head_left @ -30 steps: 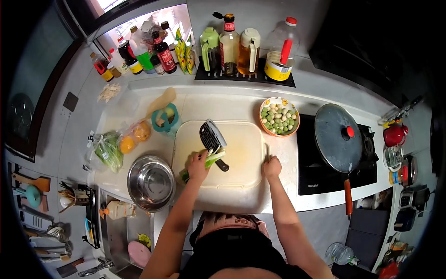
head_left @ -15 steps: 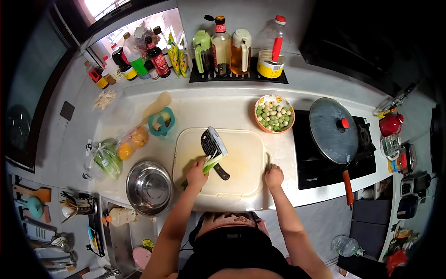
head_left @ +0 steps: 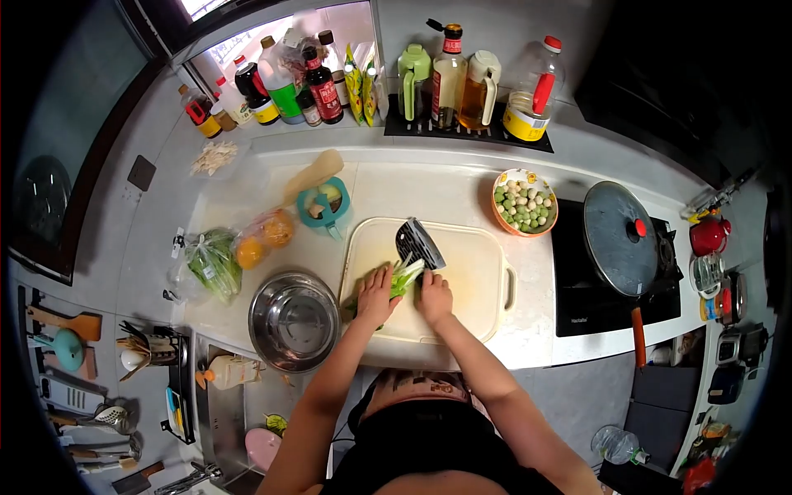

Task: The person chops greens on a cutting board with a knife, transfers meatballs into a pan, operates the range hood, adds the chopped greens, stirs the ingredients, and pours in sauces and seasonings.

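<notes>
On the cream cutting board (head_left: 474, 289) lies a cleaver (head_left: 419, 245) with a dark patterned blade, its edge side facing right. My left hand (head_left: 377, 297) is closed on a bunch of green leafy vegetable (head_left: 404, 276), whose pale stalks point up and right beside the blade. Just right of the stalks, my right hand (head_left: 435, 297) is at the cleaver's handle, its fingers curled. The handle is mostly hidden under that hand.
A steel bowl (head_left: 294, 322) stands left of the board, with bagged greens (head_left: 214, 264) and oranges (head_left: 264, 238) beyond. Behind are a teal container (head_left: 323, 205) and a bowl of green and white balls (head_left: 525, 203). A lidded pan (head_left: 620, 239) sits on the stove at right.
My right hand has left the board's right edge and moved left to the cleaver's handle. My left hand still holds the greens. The whole view has shifted.
</notes>
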Demonstrator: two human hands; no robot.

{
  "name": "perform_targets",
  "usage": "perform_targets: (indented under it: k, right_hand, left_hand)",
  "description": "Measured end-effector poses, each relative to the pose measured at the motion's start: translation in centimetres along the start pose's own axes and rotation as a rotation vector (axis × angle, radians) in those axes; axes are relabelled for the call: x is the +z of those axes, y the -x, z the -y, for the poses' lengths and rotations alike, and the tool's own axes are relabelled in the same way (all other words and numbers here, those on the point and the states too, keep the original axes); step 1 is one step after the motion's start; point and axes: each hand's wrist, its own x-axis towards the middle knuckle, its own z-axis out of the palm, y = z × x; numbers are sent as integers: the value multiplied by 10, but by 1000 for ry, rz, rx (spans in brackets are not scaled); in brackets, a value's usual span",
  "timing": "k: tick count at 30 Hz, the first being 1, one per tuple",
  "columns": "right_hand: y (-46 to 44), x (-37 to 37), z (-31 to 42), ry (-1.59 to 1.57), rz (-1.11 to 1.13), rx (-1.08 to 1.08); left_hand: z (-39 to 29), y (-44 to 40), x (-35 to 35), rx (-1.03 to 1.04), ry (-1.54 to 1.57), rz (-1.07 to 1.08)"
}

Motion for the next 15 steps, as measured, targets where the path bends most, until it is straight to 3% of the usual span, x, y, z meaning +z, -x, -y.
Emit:
perform_targets:
  k: [4,12,15]
  right_hand:
    - [3,-64,-17,24,155,196]
    - [60,-87,-67,-227,-242,311]
    - [65,-98,-58,-314,-203,273]
  left_hand:
    - [9,-2,13,7,1,-46]
    - [-22,-28,19,175,1,-119]
    - [-45,-31,14,179,-68,-133]
